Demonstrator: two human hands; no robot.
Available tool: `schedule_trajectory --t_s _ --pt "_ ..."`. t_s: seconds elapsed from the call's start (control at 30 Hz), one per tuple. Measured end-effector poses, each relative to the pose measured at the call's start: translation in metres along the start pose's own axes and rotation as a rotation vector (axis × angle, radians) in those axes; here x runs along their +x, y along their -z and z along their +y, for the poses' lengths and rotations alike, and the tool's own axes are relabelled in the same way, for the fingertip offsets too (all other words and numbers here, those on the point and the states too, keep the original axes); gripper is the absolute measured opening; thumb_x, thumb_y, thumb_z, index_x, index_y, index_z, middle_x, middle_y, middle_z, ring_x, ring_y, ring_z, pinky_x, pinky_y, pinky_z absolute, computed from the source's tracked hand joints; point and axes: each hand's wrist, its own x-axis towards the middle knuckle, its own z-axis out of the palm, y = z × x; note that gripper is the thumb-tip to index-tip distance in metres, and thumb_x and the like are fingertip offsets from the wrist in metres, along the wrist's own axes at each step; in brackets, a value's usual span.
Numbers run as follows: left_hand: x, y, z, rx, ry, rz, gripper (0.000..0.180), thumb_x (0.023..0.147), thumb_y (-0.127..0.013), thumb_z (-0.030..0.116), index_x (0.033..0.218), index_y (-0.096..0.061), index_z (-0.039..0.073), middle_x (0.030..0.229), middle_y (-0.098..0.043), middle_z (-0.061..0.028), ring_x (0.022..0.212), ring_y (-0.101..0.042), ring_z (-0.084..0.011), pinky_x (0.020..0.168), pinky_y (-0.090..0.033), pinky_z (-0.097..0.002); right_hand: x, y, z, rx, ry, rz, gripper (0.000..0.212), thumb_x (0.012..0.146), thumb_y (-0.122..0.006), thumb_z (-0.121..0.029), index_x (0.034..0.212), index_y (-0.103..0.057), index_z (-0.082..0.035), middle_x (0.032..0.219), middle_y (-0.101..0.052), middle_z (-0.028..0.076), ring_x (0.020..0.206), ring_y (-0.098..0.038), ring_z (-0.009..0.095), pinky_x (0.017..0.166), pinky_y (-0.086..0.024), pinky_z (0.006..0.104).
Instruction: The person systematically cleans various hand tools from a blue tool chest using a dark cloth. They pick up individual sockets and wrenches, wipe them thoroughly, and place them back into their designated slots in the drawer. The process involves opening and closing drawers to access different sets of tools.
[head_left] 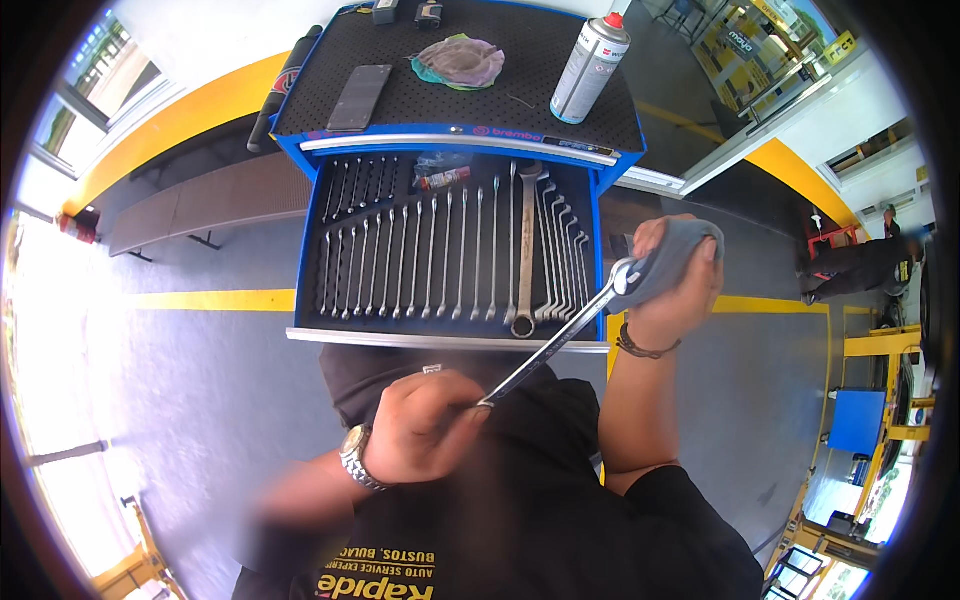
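A long shiny combination wrench (552, 345) slants up to the right in front of the open drawer. My left hand (422, 425), with a watch at its wrist, is closed round the lower end and hides that end. At the upper end, my right hand (675, 312) is closed on a grey cloth (668, 262), which lies against the wrench's head. Behind the wrench, the drawer (440, 341) holds rows of wrenches (433, 255) sorted by size. A larger, duller wrench (526, 250) lies among them, next to several offset ones (562, 260).
On the blue tool cabinet's black top (400, 25) are a phone (360, 97), a crumpled rag (460, 62) and a spray can (591, 68) with a red cap. A brown bench (215, 200) stands left. Far right, another person (865, 268) is beside yellow equipment.
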Motion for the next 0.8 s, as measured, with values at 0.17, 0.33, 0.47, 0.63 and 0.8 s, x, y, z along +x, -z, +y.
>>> schedule_trajectory --t_s 0.17,0.33,0.47,0.63,0.8 --pt "0.002 -0.004 -0.007 -0.019 0.1 0.102 0.008 0.09 -0.063 0.006 0.092 -0.057 0.0 0.067 -0.063 -0.0053 0.057 -0.061 -0.013 0.053 -0.047 -0.0251 -0.02 -0.029 0.004 0.529 -0.445 0.19 0.045 0.096 -0.046 -0.038 0.116 -0.057 0.001 0.109 -0.06 0.015 0.104 -0.058 0.027 0.091 -0.045 0.0399" --pt "0.016 -0.022 -0.029 0.124 0.15 0.129 0.011 0.087 -0.068 0.008 0.091 -0.061 0.001 0.069 -0.066 -0.0055 0.058 -0.062 -0.0152 0.056 -0.049 -0.0273 -0.074 -0.08 -0.003 0.562 -0.696 0.016 0.034 0.102 -0.049 -0.028 0.121 -0.057 -0.001 0.114 -0.064 0.009 0.104 -0.06 0.017 0.092 -0.048 0.032" --pt "0.009 -0.012 -0.037 0.023 0.126 0.171 0.012 0.086 -0.066 0.011 0.087 -0.061 0.001 0.072 -0.064 -0.0116 0.062 -0.063 -0.0255 0.058 -0.049 -0.0331 -0.074 -0.081 -0.009 0.4 -0.703 -0.149 0.028 0.104 -0.05 -0.025 0.112 -0.063 -0.001 0.094 -0.068 0.001 0.085 -0.064 0.009 0.076 -0.051 0.0249" --pt "0.011 -0.001 -0.026 -0.361 0.241 0.395 0.019 0.098 -0.052 0.012 0.107 -0.061 -0.002 0.091 -0.063 -0.0059 0.079 -0.057 -0.0113 0.072 -0.047 -0.0261 -0.063 -0.068 -0.007 -0.143 -0.562 -0.919 0.03 0.098 -0.058 -0.03 0.097 -0.066 -0.002 0.075 -0.066 0.01 0.067 -0.065 0.021 0.063 -0.049 0.0311" --pt "0.003 0.009 -0.033 -0.646 0.346 0.554 0.031 0.104 -0.047 0.026 0.108 -0.061 -0.001 0.087 -0.058 -0.0071 0.073 -0.051 -0.0123 0.067 -0.043 -0.0259 -0.066 -0.079 -0.01 -0.202 -0.677 -1.013 0.03 0.095 -0.062 -0.032 0.095 -0.063 -0.002 0.076 -0.064 0.016 0.07 -0.065 0.03 0.064 -0.048 0.0337"
